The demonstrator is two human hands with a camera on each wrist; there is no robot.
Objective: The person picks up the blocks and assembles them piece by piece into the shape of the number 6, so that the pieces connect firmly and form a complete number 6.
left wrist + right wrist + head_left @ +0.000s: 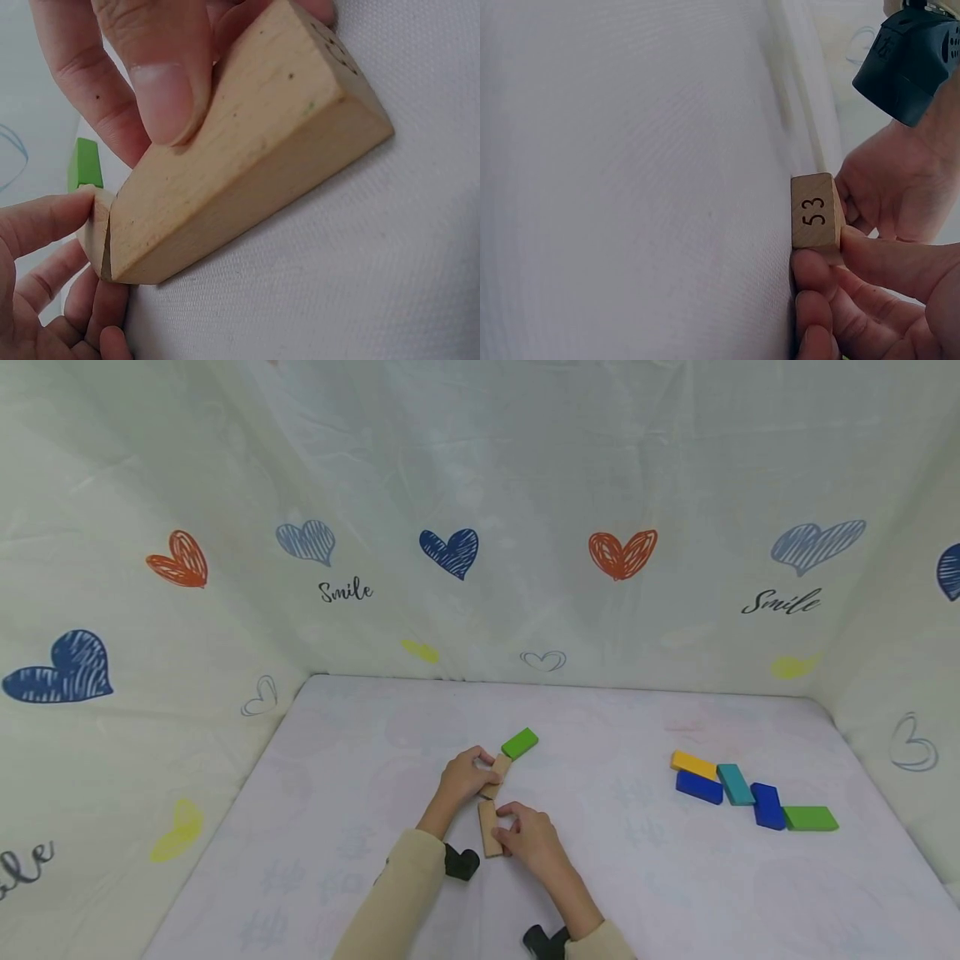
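- Left hand [465, 777] has the upper wooden block [496, 777] pinched, thumb and fingers on it, coming in from the block's 8 o'clock on my head feed.
- Black wrist camera [462, 862] sits at about 6 o'clock from that hand.
- Lower wooden block [490, 829] lies flat at the upper one's 6 o'clock. I'm seeing their ends meet at an angle with a skinny gap, and the right wrist cam reads me a "53" on its near end.
- Small green block [521, 742] is at the upper block's 1 o'clock, right by its far end.
- Right hand [532, 839] is at the lower block's 3 o'clock, gripping it between thumb and fingers.
- Way out toward 3 o'clock I've got a zigzag: yellow block [693, 765], blue block [699, 787] at its 6, teal block [735, 785], second blue block [768, 807], long green block [812, 818].
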